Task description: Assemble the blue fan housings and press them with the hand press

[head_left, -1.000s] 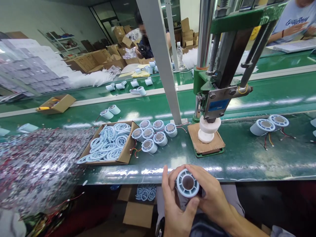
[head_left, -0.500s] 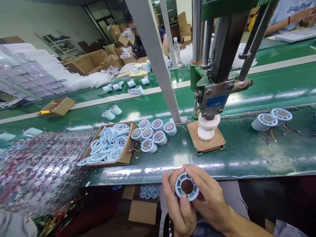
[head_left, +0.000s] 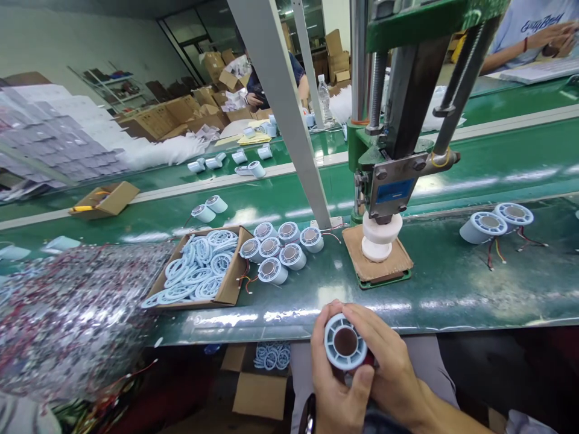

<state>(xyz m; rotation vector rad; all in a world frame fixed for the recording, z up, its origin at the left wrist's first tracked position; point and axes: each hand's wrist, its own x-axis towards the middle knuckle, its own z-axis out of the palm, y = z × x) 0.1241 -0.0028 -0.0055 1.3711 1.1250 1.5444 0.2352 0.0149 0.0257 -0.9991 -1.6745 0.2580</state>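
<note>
A light blue round part (head_left: 333,355) with a spoked rim and a brown centre is held between both hands, just below the table's front edge. My left hand (head_left: 328,377) wraps its left side and underside, the thumb below the rim. Around the right side curve the fingers of my right hand (head_left: 391,361). Beyond them stands a press with a white round head (head_left: 382,228) over a brown pad (head_left: 355,253). Several similar blue parts (head_left: 293,256) stand left of the press, beside a cardboard box (head_left: 233,293) of light blue rings (head_left: 221,263).
Two blue parts (head_left: 483,228) with wires stand on the right. A large heap of wired pieces (head_left: 81,313) lies at the left. A slanted grey post (head_left: 284,108) rises behind the parts. Across the green table (head_left: 497,150) a person's hands (head_left: 554,37) show at the top right.
My left hand has closed more around the blue part, its thumb moving off the rim and lower right. The held part has shifted slightly right.
</note>
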